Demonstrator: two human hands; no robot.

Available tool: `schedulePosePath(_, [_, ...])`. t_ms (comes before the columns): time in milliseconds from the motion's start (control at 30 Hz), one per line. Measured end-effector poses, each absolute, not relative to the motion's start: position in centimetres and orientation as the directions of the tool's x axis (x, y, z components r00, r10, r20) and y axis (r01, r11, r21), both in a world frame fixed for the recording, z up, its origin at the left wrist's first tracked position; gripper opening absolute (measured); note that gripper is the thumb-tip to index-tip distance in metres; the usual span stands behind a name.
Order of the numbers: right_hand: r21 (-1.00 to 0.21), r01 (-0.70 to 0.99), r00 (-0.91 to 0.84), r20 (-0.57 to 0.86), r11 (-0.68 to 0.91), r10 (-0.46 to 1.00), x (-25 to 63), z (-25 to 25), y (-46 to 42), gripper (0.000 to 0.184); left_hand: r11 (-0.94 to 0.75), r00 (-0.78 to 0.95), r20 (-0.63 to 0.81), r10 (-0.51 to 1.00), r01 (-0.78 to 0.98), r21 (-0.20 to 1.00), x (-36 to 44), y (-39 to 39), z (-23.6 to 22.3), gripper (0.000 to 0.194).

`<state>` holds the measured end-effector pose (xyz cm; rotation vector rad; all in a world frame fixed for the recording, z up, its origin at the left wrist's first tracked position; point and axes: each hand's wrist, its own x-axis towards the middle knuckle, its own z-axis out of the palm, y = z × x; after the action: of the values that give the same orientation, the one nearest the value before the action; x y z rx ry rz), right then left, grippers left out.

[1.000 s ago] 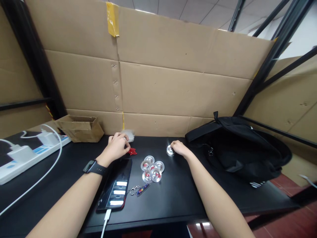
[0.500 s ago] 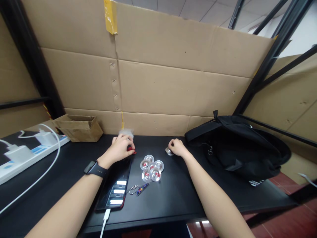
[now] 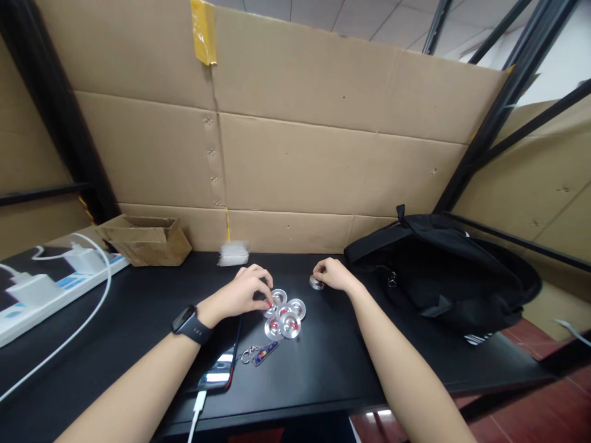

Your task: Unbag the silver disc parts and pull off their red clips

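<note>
My left hand, with a dark watch on its wrist, is over the left side of a cluster of small round shiny metal dishes. Its thumb and fingertips come together at a small red thing in the leftmost dish; the fingers partly cover it. Other dishes in the overlapping cluster also have red inside. Farther right, my right hand has its fingers closed on a separate metal dish at table level. Whether more dishes are stacked under it I cannot tell.
A phone on a white cable lies below my left forearm, with a keyring beside it. Behind are a clear plastic packet and an open cardboard box. A power strip is left; a black bag is right.
My left hand has moved right and nearer, from a red thing by the plastic packet to the dish cluster. The packet now shows fully. My right hand stays at its dish.
</note>
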<state>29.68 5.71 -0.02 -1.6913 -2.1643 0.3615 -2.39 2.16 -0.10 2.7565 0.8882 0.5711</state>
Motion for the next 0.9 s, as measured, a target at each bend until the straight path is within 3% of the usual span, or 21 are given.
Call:
schedulePosePath(200, [-0.435, 0.846, -0.277, 0.137, 0.309, 0.951, 30.1, 0.0, 5.7, 0.016, -0.787, 0.713, 0.333, 0.617, 0.554, 0.273, -2.6, 2.3, 0.3, 0.009])
schedulePosePath(333, [-0.415, 0.828, -0.309, 0.221, 0.376, 0.925, 29.1, 0.4, 5.0, 0.024, -0.765, 0.674, 0.363, 0.644, 0.583, 0.273, -2.8, 2.5, 0.5, 0.011])
schedulePosePath(467, [-0.487, 0.622, -0.477, 0.386, 0.613, 0.790, 26.0, 0.8, 3.3, 0.047, -0.752, 0.615, 0.446, 0.650, 0.604, 0.263, -2.9, 2.7, 0.3, 0.014])
schedulePosePath(600, [-0.577, 0.467, -0.544, 0.410, 0.670, 0.732, 22.6, 0.2, 1.8, 0.076, -0.760, 0.575, 0.522, 0.630, 0.592, 0.266, -2.7, 2.6, 0.4, 0.010])
schedulePosePath(900, [-0.580, 0.415, -0.509, 0.491, 0.701, 0.707, 20.2, -0.6, 1.0, 0.062, -0.779, 0.520, 0.606, 0.601, 0.551, 0.299, -2.2, 2.7, 0.2, 0.005])
